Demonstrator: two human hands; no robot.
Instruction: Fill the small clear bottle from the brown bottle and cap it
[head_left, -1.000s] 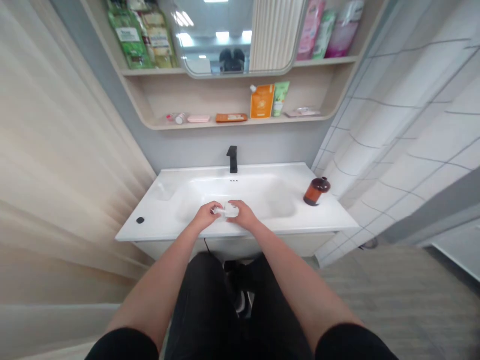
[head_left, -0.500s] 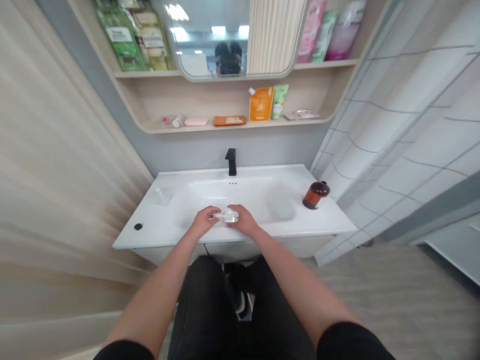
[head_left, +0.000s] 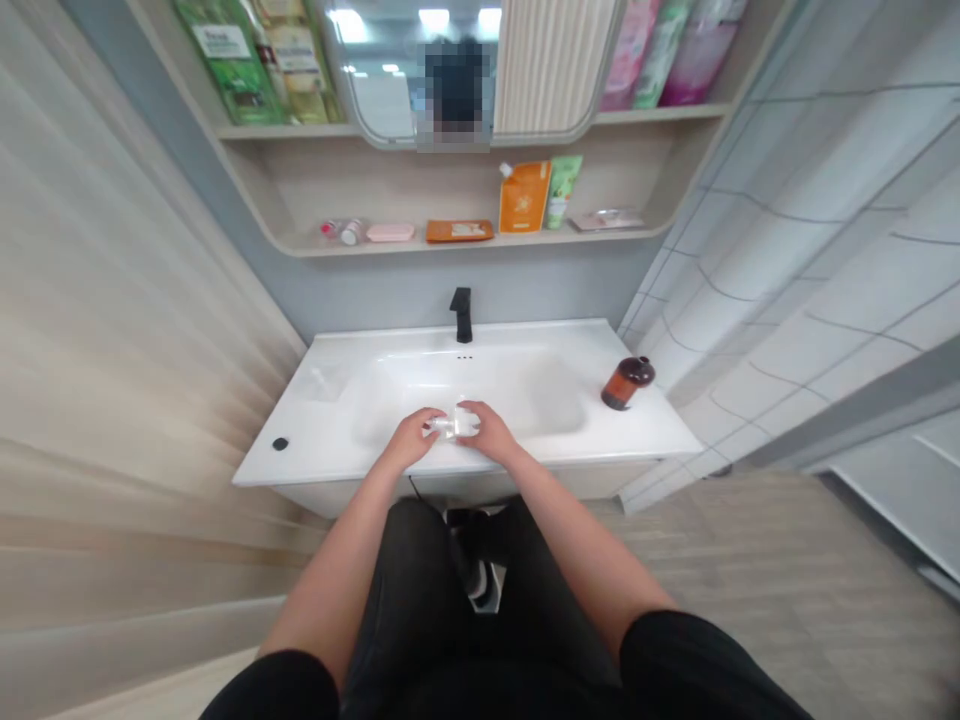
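Over the front rim of the white sink (head_left: 559, 385), my two hands hold a small clear, bottle-like plastic container (head_left: 463, 422) lying on its side. My left hand (head_left: 409, 438) pinches its narrow whitish end. Wrapped round the wider body is my right hand (head_left: 492, 436). Its exact kind is too small to make out. To the right on the counter stands a brown bottle (head_left: 628, 383) with an open neck. A small round black piece (head_left: 280, 444) lies at the counter's left front, and behind it a clear plastic item (head_left: 324, 382).
A black faucet (head_left: 463, 316) rises behind the basin. Above it, a shelf (head_left: 405, 248) carries an orange pouch (head_left: 525, 197), a green tube (head_left: 561, 192) and several small items. A mirror (head_left: 390, 90) hangs higher. A curtain (head_left: 135, 400) borders the left, white tiles (head_left: 750, 300) the right.
The camera view has shifted slightly. Both hands stay on the clear container, whose wide body now shows a little more between my fingers.
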